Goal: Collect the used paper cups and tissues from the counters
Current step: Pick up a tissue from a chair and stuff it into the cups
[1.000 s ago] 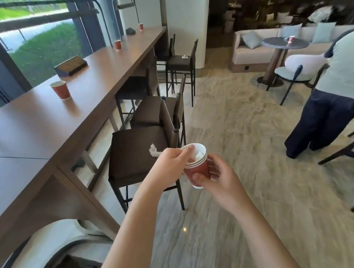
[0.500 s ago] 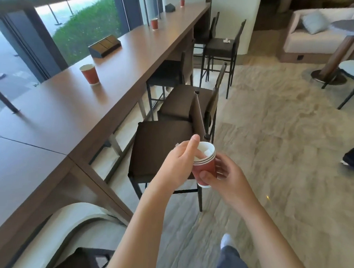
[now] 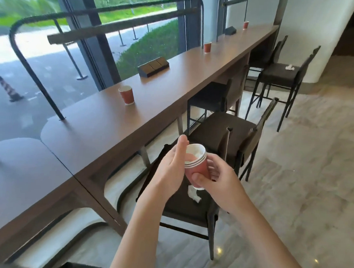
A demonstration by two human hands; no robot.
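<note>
café lounge, window counter point(image 3: 152, 112), bar stools point(image 3: 280, 75)

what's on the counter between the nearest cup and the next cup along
In the head view, a dark wedge-shaped box sits between the nearest cup and the next cup; otherwise bare counter.

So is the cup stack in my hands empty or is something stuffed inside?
Not empty. The stacked cups, gripped by the right hand, show crumpled white tissue inside the top rim; the left hand rests flat against it.

No text, label, brand, number or sign can be read anywhere. The stacked cups point(image 3: 195, 165) in the hands and the cups point(image 3: 126, 95) on the surface point(image 3: 103, 126) show plain red sides, with no print that can be made out.
</note>
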